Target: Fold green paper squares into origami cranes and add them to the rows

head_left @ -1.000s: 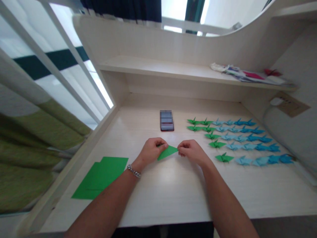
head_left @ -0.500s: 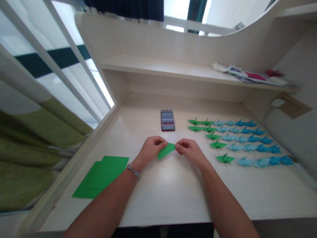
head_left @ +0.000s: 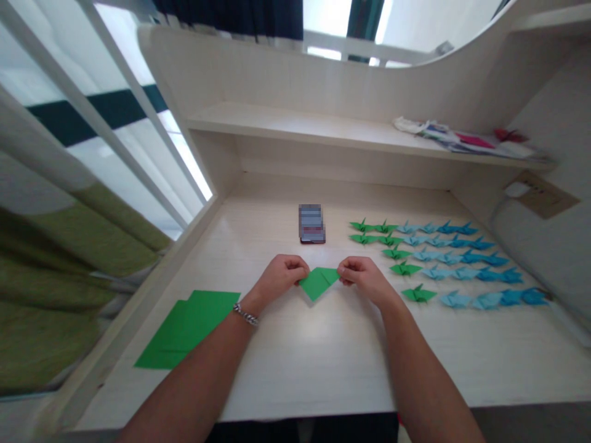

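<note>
Our right hand (head_left: pixel 364 280) has shifted rightward; the folded green paper (head_left: pixel 318 283) shows wider.
Our left hand (head_left: pixel 281 275) and right pinch opposite ends, likely steadying it, midway between the table's (head_left: pixel 305 375) side edges.

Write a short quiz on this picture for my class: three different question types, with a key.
1. True or false: the phone lies to the left of the cranes.
2. The cranes nearest the right hand are: a) dark blue; b) pale blue; c) green.
3. How do the left hand and right hand hold the paper?

Key: 1. True. 2. c. 3. Each pinches one side of it.
</note>
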`<state>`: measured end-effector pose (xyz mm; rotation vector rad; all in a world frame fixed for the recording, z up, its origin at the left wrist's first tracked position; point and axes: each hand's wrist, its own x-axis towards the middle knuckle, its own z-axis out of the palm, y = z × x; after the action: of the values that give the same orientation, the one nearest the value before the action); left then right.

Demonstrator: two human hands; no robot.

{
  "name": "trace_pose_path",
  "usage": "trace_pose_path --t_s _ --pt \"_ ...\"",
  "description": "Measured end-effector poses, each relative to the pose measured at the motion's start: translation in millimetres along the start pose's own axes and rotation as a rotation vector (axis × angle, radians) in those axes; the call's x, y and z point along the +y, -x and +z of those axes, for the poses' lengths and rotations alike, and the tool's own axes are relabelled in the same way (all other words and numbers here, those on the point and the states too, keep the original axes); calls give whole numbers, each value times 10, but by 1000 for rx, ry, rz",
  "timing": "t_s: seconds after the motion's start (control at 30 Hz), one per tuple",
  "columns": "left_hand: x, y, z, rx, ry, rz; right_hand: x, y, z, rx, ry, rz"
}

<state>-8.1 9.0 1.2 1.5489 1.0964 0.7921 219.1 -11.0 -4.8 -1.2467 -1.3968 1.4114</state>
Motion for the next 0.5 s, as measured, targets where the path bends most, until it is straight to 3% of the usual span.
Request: trace_pose_path --t_s 0.1,0.17,0.33,0.5 --pt "-28 -32 -32 68 174 -3 -23 3 -75 109 -173 25" --pt "-24 -33 -3 84 231 -15 -41 6 -64 105 -290 62" --pt "53 14 115 15 328 95 -32 0 149 -34 -496 227" --pt "14 12 116 -10 289 109 30 2 350 -171 -432 309"
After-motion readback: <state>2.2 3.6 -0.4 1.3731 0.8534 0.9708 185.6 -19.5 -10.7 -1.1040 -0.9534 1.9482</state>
